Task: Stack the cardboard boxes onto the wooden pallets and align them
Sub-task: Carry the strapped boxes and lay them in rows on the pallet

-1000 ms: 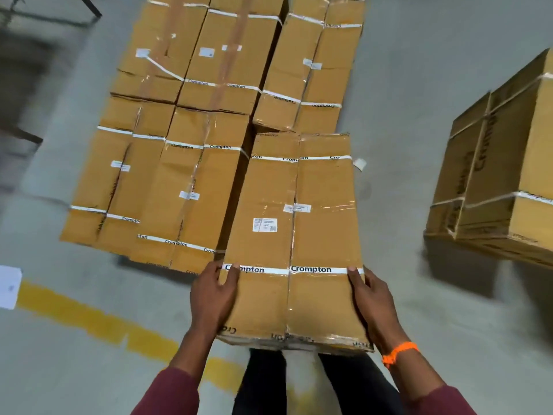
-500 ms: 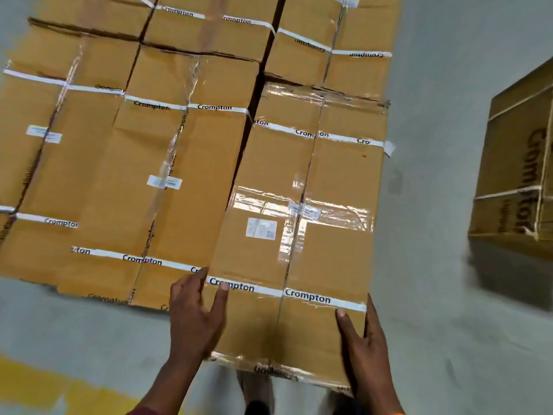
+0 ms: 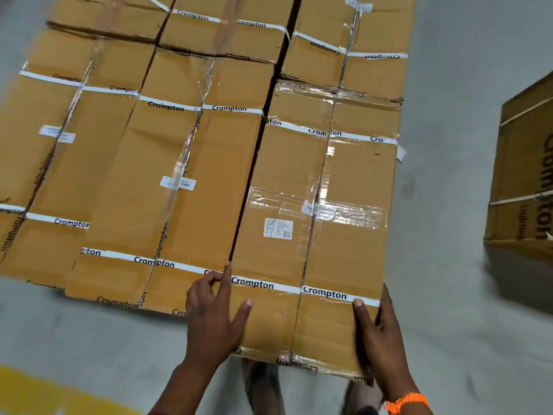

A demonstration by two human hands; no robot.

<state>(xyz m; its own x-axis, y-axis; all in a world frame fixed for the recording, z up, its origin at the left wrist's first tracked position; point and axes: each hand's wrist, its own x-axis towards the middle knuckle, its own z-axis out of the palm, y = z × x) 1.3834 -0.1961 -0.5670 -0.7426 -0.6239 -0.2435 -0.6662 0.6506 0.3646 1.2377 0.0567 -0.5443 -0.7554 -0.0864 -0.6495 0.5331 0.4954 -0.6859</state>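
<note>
A long brown cardboard box [image 3: 323, 235] with white Crompton straps lies at the near right of a flat layer of like boxes [image 3: 143, 163]. Its left side runs along the neighbouring box with a thin dark gap. Its near end sticks out past the neighbours' front edge. My left hand [image 3: 212, 319] grips its near left corner, thumb on top and fingers at the gap. My right hand [image 3: 380, 333] grips the near right corner, thumb on top and fingers down the side. The layer of boxes hides any pallet under it.
A separate stack of Crompton boxes [image 3: 523, 181] stands on the grey floor to the right, with open floor between it and the layer. A yellow floor line [image 3: 45, 390] crosses the bottom left. My feet [image 3: 260, 381] are under the box's near end.
The held box has slid forward and down into the layer, its far end now up against the box behind. My view has moved closer. Both hands keep their hold on the near corners.
</note>
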